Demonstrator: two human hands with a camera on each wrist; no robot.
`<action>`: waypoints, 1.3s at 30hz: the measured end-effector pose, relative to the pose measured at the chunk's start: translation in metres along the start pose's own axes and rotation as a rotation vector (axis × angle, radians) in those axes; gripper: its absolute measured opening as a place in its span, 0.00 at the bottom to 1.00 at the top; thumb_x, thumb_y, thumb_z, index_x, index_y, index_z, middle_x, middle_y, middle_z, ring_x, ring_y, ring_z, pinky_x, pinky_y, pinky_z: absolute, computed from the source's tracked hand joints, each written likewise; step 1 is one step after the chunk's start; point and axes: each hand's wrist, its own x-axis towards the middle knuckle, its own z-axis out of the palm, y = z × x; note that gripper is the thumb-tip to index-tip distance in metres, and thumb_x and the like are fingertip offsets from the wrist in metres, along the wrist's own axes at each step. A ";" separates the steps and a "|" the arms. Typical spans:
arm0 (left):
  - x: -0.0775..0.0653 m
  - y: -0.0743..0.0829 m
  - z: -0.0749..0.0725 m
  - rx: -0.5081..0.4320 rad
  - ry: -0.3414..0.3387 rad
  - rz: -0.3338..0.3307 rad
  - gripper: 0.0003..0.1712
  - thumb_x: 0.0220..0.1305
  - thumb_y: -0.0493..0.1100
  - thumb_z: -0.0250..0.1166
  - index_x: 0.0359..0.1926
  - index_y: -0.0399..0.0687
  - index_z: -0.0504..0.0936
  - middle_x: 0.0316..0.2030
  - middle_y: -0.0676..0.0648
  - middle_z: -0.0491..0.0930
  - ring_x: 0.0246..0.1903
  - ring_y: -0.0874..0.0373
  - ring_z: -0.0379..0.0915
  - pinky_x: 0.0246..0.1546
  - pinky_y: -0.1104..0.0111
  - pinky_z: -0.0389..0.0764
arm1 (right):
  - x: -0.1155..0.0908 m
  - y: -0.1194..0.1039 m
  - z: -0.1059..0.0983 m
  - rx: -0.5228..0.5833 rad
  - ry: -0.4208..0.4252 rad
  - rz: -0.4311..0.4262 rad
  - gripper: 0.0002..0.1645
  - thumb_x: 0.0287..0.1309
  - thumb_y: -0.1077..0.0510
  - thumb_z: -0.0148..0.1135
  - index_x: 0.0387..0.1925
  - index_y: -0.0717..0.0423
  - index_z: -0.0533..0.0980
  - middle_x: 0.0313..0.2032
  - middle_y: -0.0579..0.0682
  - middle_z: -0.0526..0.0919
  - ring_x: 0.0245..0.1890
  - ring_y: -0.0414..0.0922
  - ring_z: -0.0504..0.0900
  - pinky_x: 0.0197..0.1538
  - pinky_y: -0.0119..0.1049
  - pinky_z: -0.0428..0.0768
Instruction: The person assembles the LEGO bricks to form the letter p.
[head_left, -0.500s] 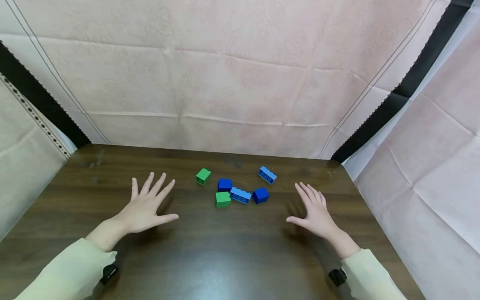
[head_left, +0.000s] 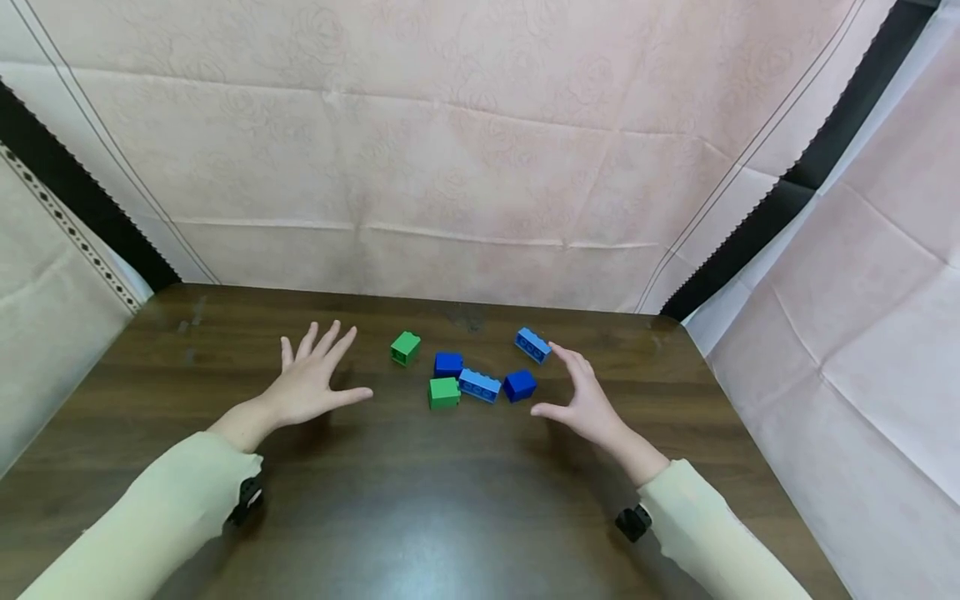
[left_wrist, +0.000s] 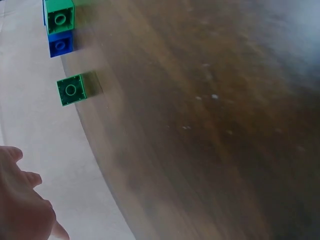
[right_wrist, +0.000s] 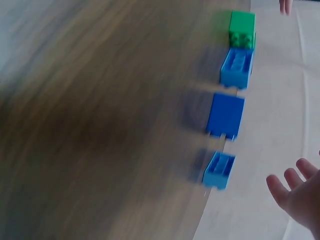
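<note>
A: Your left hand (head_left: 303,392) is showing widely spread fingers left of centre in the frame, holding nothing.

B: Your right hand (head_left: 588,404) is holding nothing either. Right of centre, its thumb is standing well apart from its fingers, and the index tip is pointing at the upper light-blue brick (head_left: 532,344); the right wrist view is showing a gap there.

A: A dark-blue brick (head_left: 520,386) is sitting above and left of that thumb. And your room?

B: Your tabletop (head_left: 420,500) is spreading broadly at bottom centre, its far edge running across mid-frame. A green brick (head_left: 406,348) is sitting right of your left fingertips.
</note>
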 end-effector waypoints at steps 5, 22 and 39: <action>0.014 0.001 -0.001 -0.053 0.005 -0.033 0.57 0.55 0.66 0.61 0.73 0.45 0.43 0.72 0.33 0.39 0.69 0.30 0.27 0.58 0.30 0.25 | 0.011 -0.012 0.013 0.109 -0.041 -0.046 0.52 0.43 0.62 0.74 0.68 0.58 0.56 0.61 0.61 0.65 0.61 0.57 0.65 0.58 0.59 0.69; 0.047 0.001 0.011 -0.146 -0.024 -0.109 0.59 0.53 0.67 0.62 0.73 0.47 0.42 0.72 0.35 0.41 0.70 0.31 0.32 0.61 0.32 0.31 | 0.035 -0.035 0.059 0.237 -0.180 0.024 0.43 0.48 0.58 0.71 0.64 0.57 0.61 0.58 0.64 0.70 0.56 0.56 0.73 0.56 0.50 0.75; 0.072 0.009 0.038 -0.288 -0.053 -0.145 0.55 0.57 0.62 0.62 0.73 0.43 0.42 0.72 0.35 0.45 0.70 0.35 0.40 0.65 0.40 0.50 | 0.057 -0.046 0.092 0.110 -0.335 0.094 0.42 0.49 0.49 0.70 0.64 0.56 0.64 0.63 0.54 0.69 0.58 0.50 0.73 0.57 0.44 0.76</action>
